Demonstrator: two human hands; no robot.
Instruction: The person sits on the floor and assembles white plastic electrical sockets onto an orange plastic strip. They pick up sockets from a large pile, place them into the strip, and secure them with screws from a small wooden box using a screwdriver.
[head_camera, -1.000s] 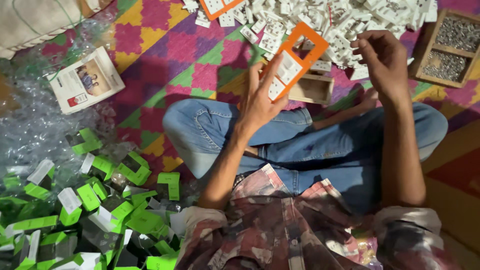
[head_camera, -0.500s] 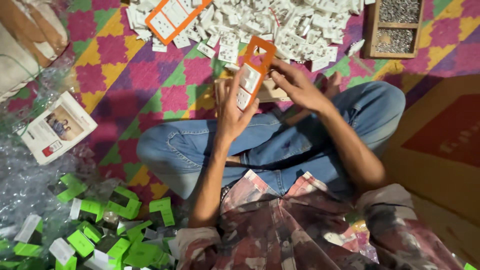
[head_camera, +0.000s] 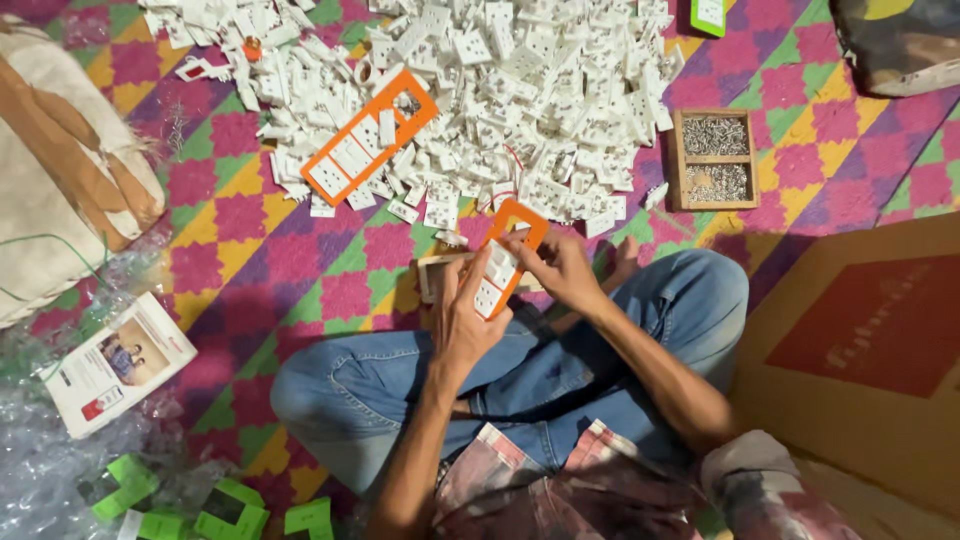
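I sit cross-legged on a patterned mat. My left hand (head_camera: 462, 322) holds an orange switch-plate frame (head_camera: 520, 215) by its lower end; white socket modules fill its lower slots. My right hand (head_camera: 556, 265) pinches the frame's upper part, fingers at an open slot. Ahead lies a big pile of white socket modules (head_camera: 520, 90). A second orange frame (head_camera: 368, 135) with white modules lies flat on that pile.
A small wooden box with two compartments of screws (head_camera: 714, 158) stands right of the pile. A wooden block (head_camera: 432, 275) lies under the held frame. Cardboard (head_camera: 870, 330) is at right, a printed box (head_camera: 115, 362), bubble wrap and green pieces (head_camera: 230, 505) at left.
My right hand has come from the pile to the held frame and now works at its upper slots. The view has tilted up, showing more of the pile.
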